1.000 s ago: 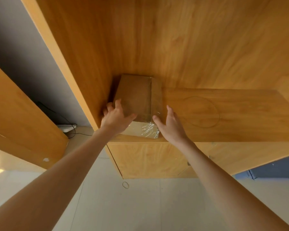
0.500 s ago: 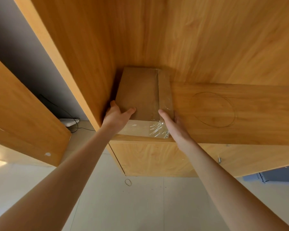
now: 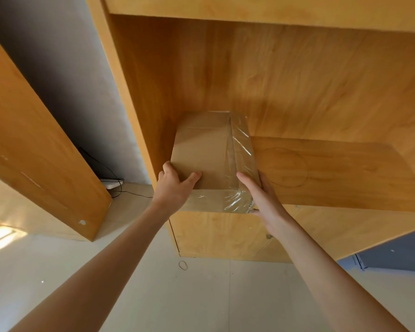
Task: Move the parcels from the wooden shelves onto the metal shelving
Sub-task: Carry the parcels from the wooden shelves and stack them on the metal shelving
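Gripping one taped cardboard parcel [image 3: 209, 154] (the shelf's only one), left hand [image 3: 175, 185] and right hand [image 3: 264, 200] clasp its sides.

Storeroom, wooden shelves [image 3: 333, 178], taped parcel [image 3: 209, 152], tiled floor [image 3: 201, 295]

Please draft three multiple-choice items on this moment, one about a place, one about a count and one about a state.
1. Where does the cardboard parcel sit?
A. left end of the wooden shelf
B. on the floor
C. on a metal rack

2. How many parcels show on that shelf?
A. three
B. one
C. none

3. What are the hands doing?
A. hanging idle
B. pointing
C. gripping the parcel's sides

Key: 1 A, it stands against the cabinet's left wall; 2 B, only one box shows; 3 C, left hand and right hand clasp opposite sides.
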Demonstrator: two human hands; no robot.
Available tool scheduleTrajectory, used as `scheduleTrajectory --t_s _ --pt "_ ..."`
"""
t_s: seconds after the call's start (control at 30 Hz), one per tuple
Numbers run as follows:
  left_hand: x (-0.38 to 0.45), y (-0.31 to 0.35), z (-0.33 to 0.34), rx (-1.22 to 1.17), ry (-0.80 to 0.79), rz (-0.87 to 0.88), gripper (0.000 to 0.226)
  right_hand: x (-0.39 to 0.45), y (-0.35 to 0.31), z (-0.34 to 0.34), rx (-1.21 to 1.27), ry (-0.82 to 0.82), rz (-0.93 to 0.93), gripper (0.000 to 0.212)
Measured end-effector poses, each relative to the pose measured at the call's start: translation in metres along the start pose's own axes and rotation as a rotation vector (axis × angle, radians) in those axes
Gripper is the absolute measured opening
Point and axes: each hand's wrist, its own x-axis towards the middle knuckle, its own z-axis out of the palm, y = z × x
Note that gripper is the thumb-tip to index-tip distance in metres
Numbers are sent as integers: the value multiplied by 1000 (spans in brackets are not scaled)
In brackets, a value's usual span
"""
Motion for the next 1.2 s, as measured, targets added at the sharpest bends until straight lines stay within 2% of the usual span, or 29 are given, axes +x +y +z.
scheduleTrajectory --t_s 0.17,0.37,0.57,0.7,0.77,0.87,0.93,1.03,1.13,1.2 --pt "-60 8 -26 -6 -13 56 70 -64 -9 1 72 -23 27 61" --pt "-142 -3 -76 -23 -50 138 63 -166 -9 18 129 -15 20 51" --pt "-225 -5 -122 -47 -149 220 60 -276 -12 42 140 134 -43 52" --pt "-269 2 -142 59 -165 348 87 -331 -24 43 192 211 -56 61" --pt "-295 1 -147 230 -75 522 101 -352 -31 42 232 240 -66 59" --pt "-330 1 -145 563 101 917 116 -379 -45 41 239 286 -94 63" --pt "-345 5 -137 734 191 1074 124 -397 -58 38 203 304 -115 64" --pt "-367 14 -120 819 289 1172 123 -426 -71 30 179 335 -130 60" --pt "-385 24 -104 724 367 1201 107 -449 -78 17 133 350 -163 60" --pt "-393 30 -96 636 384 1174 106 -462 -82 8 109 348 -188 60"
